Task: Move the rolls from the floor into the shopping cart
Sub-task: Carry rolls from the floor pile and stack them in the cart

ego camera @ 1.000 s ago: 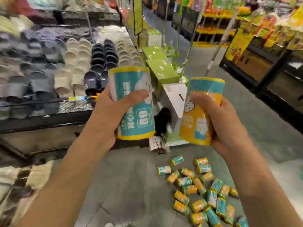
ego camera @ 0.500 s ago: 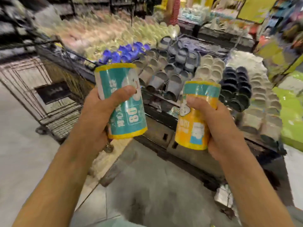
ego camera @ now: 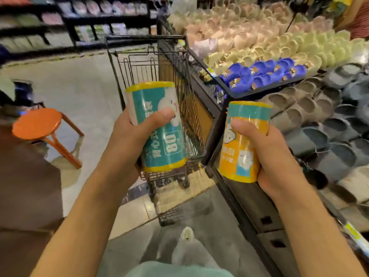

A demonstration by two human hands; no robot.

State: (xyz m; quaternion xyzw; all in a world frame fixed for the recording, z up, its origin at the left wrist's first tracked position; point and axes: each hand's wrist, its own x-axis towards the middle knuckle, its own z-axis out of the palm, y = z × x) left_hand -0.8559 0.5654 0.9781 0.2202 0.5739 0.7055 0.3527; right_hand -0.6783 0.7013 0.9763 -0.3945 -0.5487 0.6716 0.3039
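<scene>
The wire shopping cart (ego camera: 159, 80) stands straight ahead at frame centre, directly behind the upright teal roll (ego camera: 159, 126) gripped by the left hand (ego camera: 127, 136), nearer than the right hand (ego camera: 273, 156) gripping the orange roll (ego camera: 239, 152).

Shopping cart (ego camera: 151, 62) floor hidden behind rolls (far shelves (ego camera: 79, 21) blurred).

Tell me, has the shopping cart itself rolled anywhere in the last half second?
Cannot tell. The shopping cart stays against the slipper display; its shift toward the picture's centre looks like the head camera turning.

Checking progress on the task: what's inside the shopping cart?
No rolls show through the shopping cart wires; the teal roll in the left hand covers its lower basket.
</scene>
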